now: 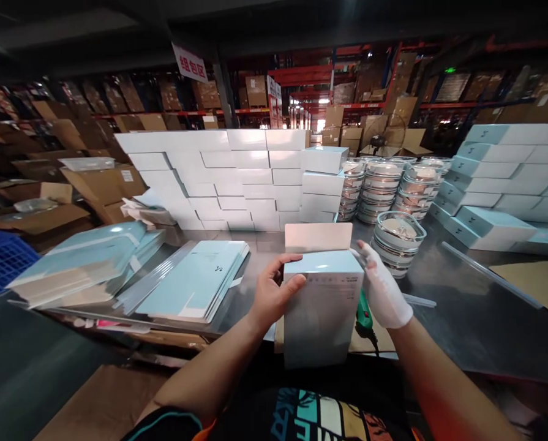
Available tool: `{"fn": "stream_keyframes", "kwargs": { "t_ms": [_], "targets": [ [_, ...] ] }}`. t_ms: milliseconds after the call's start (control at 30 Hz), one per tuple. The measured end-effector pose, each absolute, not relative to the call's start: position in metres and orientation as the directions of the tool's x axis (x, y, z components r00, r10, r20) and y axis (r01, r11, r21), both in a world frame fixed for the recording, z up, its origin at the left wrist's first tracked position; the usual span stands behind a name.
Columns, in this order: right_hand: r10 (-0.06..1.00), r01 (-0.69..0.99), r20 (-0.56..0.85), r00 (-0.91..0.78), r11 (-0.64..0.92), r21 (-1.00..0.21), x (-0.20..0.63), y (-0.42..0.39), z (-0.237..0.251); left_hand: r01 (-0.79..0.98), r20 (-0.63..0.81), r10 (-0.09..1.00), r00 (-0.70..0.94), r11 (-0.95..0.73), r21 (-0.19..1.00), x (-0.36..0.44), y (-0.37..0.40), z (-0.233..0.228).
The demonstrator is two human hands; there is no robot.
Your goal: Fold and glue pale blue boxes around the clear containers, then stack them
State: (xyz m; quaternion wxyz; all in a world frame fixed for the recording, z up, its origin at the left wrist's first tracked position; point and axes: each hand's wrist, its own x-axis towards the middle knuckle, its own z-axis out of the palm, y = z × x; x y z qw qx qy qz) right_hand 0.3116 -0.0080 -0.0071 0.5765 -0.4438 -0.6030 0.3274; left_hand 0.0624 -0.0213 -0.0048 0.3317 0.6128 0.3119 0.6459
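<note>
A light blue and white cardboard box (322, 312) stands in front of me, with its far flap (318, 237) raised. My left hand (276, 293), bare, grips its left upper edge, thumb on the near face and fingers over the top. Wearing a white glove with bare fingertips, my right hand (384, 285) holds the box's right side near the flap; its fingers are partly hidden. Beside the box, below my right hand, lies a green-handled tool (364, 312) with a dark cord.
Flat light blue boxes (195, 275) lie in stacks to the left. A wall of white boxes (237, 177) stands at the back. Stacked glass containers (397, 236) stand right of centre, more boxes (503, 177) at far right. Clear plastic strips (489, 272) lie on the metal table (457, 324).
</note>
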Motion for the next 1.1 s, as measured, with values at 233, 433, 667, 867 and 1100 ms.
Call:
{"fn": "stream_keyframes", "kwargs": {
  "t_ms": [233,433,667,867,1100],
  "targets": [
    [0.836,0.074,0.504,-0.217,0.529,-0.846,0.301,-0.023,0.012,-0.150,0.728,0.684,-0.042,-0.725,0.672,0.068,-0.015,-0.024],
    [0.627,0.130,0.736,-0.256,0.776,-0.616,0.318,-0.032,-0.016,0.030,0.860,0.495,0.123,-0.868,0.495,0.047,-0.003,-0.021],
    [0.392,0.314,0.854,-0.343,0.904,-0.289,0.284,-0.038,-0.006,0.469,0.628,0.437,0.644,-0.874,0.127,0.034,-0.016,0.041],
    [0.580,0.698,0.771,-0.262,0.666,-0.263,0.363,0.014,0.021,0.608,0.741,0.510,0.438,-0.775,0.173,0.016,-0.012,0.058],
    [0.838,0.976,0.518,0.172,-0.074,-0.204,0.500,0.096,0.008,0.073,0.502,0.809,-0.307,-0.506,0.860,0.000,0.021,0.005]
  ]
}}
